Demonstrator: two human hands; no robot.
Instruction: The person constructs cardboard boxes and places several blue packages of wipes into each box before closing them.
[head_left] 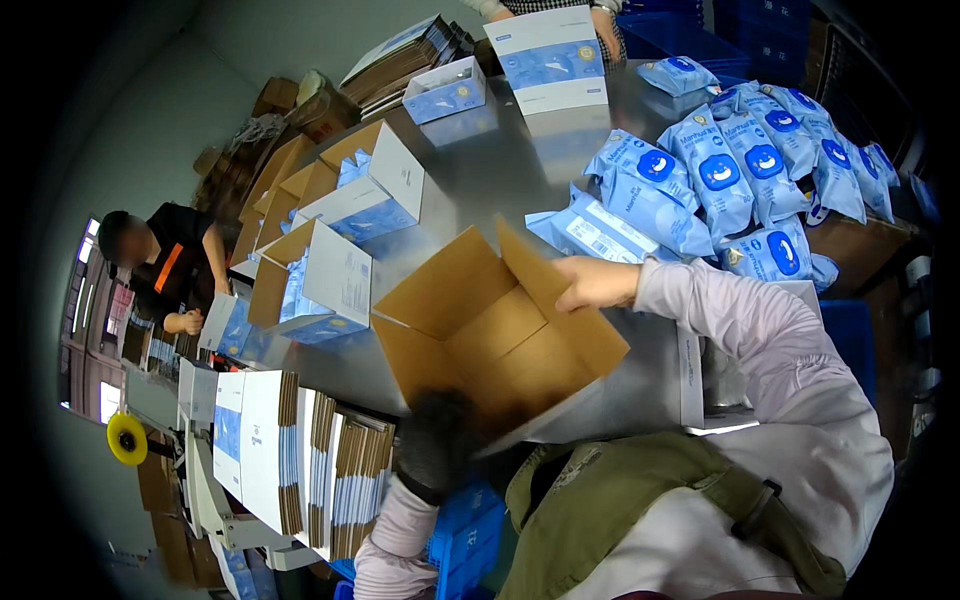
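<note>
An open cardboard box (500, 340), brown inside and white outside, stands tilted before me with its flaps up and nothing in it. My right hand (598, 282) is bare and pinches the box's right flap, thumb on the inner face. At the box's near left corner is my left hand (435, 440) in a black glove. It touches the box, but its fingers are dark and blurred. Just beyond my right hand lie several light blue soft packs (720, 175) in a heap, one of them close to the flap.
Flattened cartons (330, 460) stand stacked at near left, beside a blue crate (468, 535). Filled boxes (385, 195) line the metal table's (510, 165) left side. A co-worker (175, 270) stands at left; another person's hand (606, 35) holds a white-and-blue box (548, 60) at the far edge.
</note>
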